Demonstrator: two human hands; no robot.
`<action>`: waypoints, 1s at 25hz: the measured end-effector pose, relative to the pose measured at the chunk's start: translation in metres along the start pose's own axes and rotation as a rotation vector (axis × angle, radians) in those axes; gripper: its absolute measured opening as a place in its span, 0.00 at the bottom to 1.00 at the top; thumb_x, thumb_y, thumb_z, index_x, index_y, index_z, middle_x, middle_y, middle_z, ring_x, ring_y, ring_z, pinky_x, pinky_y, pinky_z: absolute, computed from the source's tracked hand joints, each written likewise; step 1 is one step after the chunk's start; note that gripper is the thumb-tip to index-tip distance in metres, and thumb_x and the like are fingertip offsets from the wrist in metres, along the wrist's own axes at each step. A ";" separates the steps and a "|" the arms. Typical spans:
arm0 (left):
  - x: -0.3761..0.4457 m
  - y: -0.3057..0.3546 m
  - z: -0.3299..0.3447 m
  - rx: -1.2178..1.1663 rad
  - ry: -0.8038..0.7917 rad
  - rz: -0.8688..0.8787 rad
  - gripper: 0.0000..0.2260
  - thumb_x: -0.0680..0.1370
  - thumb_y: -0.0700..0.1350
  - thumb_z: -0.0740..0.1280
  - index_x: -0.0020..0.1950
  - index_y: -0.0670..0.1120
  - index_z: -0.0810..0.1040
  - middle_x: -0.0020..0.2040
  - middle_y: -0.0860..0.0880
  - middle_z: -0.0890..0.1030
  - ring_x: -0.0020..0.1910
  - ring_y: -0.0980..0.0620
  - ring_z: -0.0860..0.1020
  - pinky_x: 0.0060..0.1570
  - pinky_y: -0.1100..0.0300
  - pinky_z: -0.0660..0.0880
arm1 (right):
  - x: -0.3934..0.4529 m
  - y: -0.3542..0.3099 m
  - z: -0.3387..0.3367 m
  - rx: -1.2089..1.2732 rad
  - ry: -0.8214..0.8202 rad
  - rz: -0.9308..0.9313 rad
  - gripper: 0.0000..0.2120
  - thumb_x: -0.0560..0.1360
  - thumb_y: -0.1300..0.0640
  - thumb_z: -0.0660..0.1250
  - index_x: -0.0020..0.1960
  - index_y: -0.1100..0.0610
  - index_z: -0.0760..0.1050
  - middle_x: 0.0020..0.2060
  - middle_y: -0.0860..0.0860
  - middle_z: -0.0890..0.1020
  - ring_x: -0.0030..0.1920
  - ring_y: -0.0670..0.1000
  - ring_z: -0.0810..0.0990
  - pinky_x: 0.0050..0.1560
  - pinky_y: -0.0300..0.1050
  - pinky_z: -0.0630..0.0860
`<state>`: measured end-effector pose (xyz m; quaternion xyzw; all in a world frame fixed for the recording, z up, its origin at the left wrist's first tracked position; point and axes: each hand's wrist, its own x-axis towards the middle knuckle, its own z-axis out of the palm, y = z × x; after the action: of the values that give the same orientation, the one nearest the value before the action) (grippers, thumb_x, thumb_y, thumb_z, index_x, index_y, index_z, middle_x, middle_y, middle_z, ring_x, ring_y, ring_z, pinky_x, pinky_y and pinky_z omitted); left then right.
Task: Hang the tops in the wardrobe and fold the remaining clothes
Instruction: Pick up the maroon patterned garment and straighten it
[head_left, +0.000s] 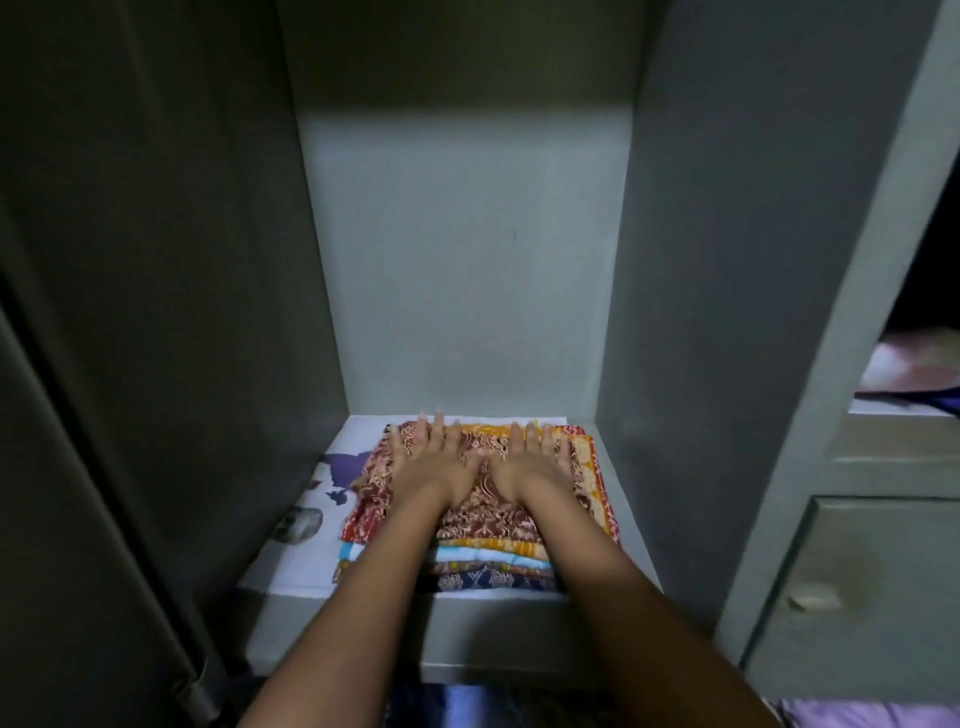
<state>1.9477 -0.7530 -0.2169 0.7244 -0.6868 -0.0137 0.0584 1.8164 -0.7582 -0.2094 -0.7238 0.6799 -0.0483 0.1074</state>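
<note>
Both hands are pressing flat on a pile of folded clothes (488, 525) lying on the wardrobe shelf (519, 634). The left hand (434, 462) and right hand (530, 460) are keeping their fingers (439, 428) straight and spread, holding nothing. A paper sheet (311, 551) with pictures is lying under the pile. No words are showing.

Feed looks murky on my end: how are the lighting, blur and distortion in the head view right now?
Head view: dim overall, the grey metal wardrobe's top and side walls in deep shadow, its back panel lit brighter; wide-angle bending slants the walls; the left hand and right hand, flat on the stack of folded patterned red and orange cloths, look slightly soft; no glare.
</note>
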 end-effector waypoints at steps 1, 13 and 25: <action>-0.001 0.000 -0.002 -0.004 0.010 -0.034 0.33 0.78 0.68 0.39 0.77 0.52 0.39 0.76 0.51 0.34 0.75 0.48 0.33 0.66 0.43 0.26 | -0.002 0.003 -0.002 -0.001 0.003 0.028 0.35 0.79 0.36 0.40 0.77 0.54 0.36 0.76 0.52 0.37 0.75 0.53 0.32 0.70 0.58 0.28; -0.079 -0.032 -0.045 -0.465 0.166 -0.174 0.35 0.79 0.65 0.43 0.79 0.45 0.44 0.79 0.48 0.44 0.77 0.46 0.41 0.73 0.45 0.40 | -0.076 0.037 -0.041 0.335 -0.008 0.152 0.41 0.77 0.31 0.40 0.78 0.60 0.43 0.77 0.57 0.44 0.77 0.57 0.41 0.71 0.63 0.36; -0.246 0.079 -0.101 -1.152 0.007 0.148 0.26 0.82 0.52 0.58 0.76 0.40 0.59 0.76 0.43 0.60 0.75 0.46 0.60 0.72 0.53 0.56 | -0.299 0.087 -0.083 1.034 0.167 0.031 0.28 0.82 0.44 0.50 0.75 0.61 0.59 0.74 0.52 0.62 0.74 0.50 0.60 0.71 0.43 0.55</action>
<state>1.8657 -0.5053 -0.1236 0.5258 -0.6174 -0.3787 0.4461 1.6931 -0.4732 -0.1254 -0.5598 0.5840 -0.4336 0.3968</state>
